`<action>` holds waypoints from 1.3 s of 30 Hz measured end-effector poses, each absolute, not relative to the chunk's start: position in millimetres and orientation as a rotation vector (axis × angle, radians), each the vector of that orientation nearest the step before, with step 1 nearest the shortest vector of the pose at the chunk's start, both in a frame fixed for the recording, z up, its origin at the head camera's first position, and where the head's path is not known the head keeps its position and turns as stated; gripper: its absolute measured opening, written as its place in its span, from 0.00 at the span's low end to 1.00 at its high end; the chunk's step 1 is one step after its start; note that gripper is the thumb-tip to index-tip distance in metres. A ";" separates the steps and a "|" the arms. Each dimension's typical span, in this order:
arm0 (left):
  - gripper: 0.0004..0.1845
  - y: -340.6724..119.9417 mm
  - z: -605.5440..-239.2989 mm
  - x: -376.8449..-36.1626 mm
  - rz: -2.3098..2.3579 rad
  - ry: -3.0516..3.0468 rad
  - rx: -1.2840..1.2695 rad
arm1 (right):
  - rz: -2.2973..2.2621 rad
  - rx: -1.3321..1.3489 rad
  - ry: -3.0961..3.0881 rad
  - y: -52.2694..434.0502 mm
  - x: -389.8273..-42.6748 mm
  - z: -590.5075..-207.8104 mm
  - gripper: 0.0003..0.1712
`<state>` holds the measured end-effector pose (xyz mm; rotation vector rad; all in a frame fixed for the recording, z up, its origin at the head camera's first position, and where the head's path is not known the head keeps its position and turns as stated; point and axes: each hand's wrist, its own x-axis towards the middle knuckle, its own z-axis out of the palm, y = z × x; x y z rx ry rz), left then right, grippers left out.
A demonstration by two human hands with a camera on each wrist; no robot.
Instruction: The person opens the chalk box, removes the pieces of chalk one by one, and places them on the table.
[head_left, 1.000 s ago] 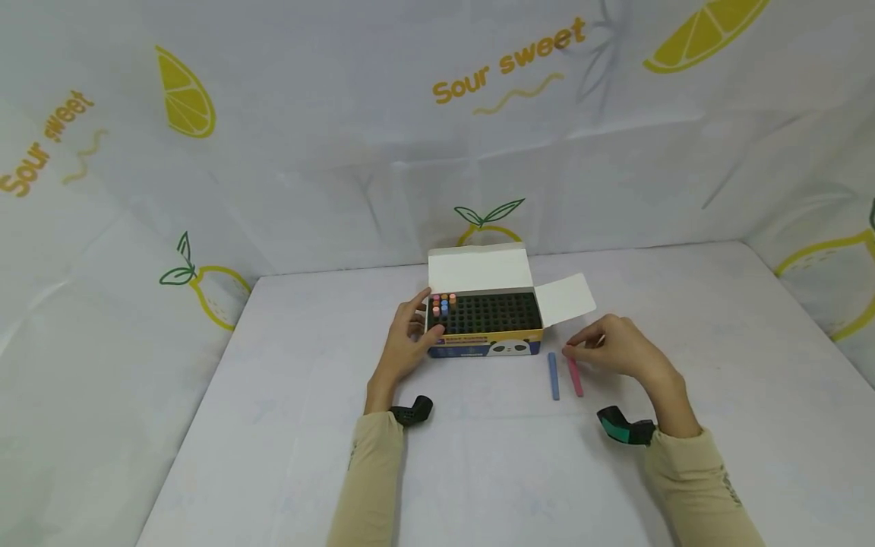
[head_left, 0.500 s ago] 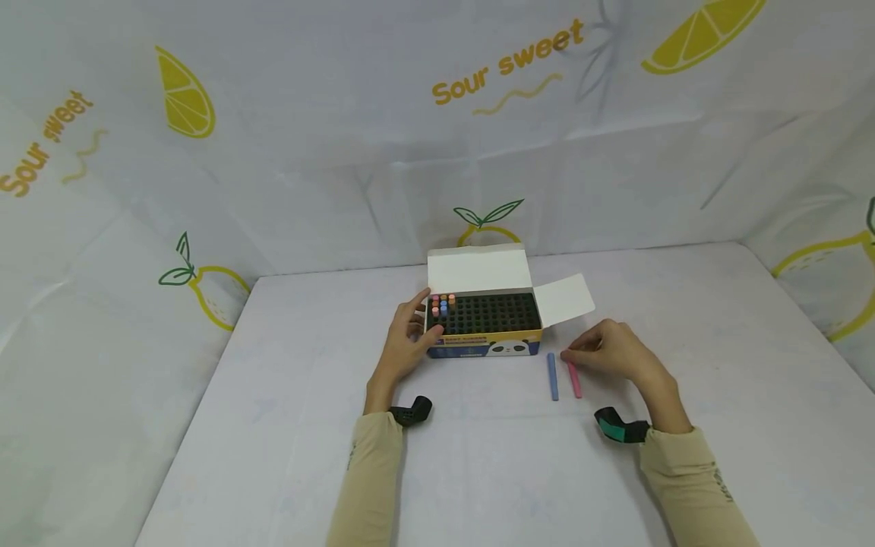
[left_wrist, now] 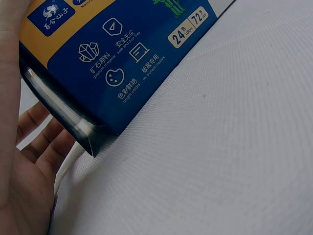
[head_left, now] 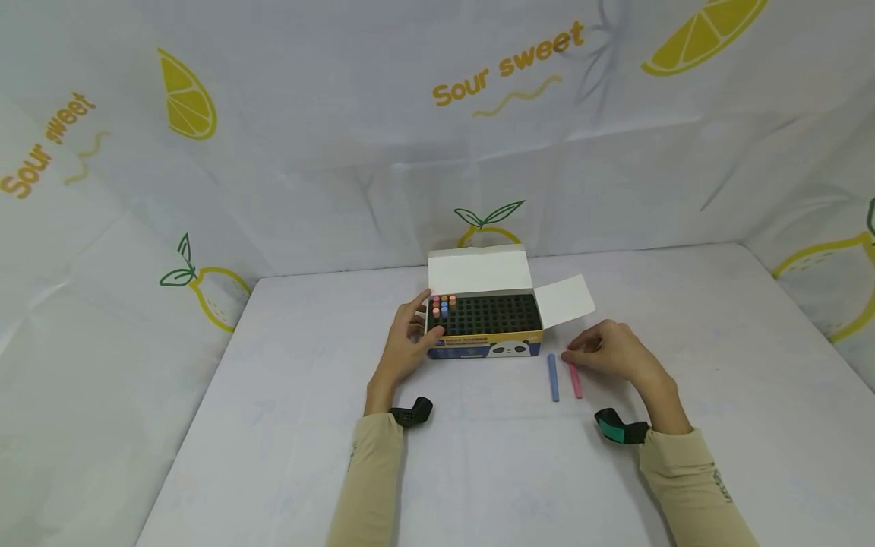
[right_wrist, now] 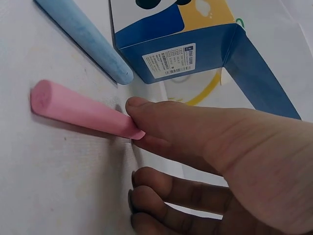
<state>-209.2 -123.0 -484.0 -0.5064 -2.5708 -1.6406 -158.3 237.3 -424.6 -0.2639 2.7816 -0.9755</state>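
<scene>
An open chalk box (head_left: 487, 334) with a black grid insert stands mid-table, with a few coloured chalks (head_left: 443, 305) upright in its far left corner. My left hand (head_left: 409, 342) grips the box's left end, thumb at the front corner. In the left wrist view the blue box side (left_wrist: 110, 68) fills the top and my palm (left_wrist: 22, 183) lies beside it. A blue chalk (head_left: 553, 377) and a pink chalk (head_left: 576, 382) lie flat to the box's front right. My right hand (head_left: 608, 351) pinches the pink chalk's far end (right_wrist: 83, 111); the blue chalk (right_wrist: 83, 36) lies just beyond.
The box lid (head_left: 480, 270) stands up at the back and a side flap (head_left: 563, 298) sticks out right. The white table (head_left: 273, 425) is walled by lemon-print cloth (head_left: 342, 152) at the back and both sides. Black wrist cameras (head_left: 412, 414) sit on both sleeves.
My right hand has drawn slightly back and left while staying at the pink chalk's end. Left hand, box and both chalks are unmoved.
</scene>
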 end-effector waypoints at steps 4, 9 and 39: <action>0.52 -123.0 -483.6 -209.2 -1.632 -2.567 -0.504 | -0.966 -0.281 2.777 237.2 -158.6 -424.1 0.13; 0.52 -123.2 -483.2 -208.8 -1.643 -2.568 -0.502 | -0.944 -0.236 2.786 238.6 -158.2 -421.0 0.15; 0.54 -122.0 -485.0 -209.7 -1.642 -2.561 -0.492 | -1.713 -0.507 3.072 175.2 -175.3 -360.1 0.12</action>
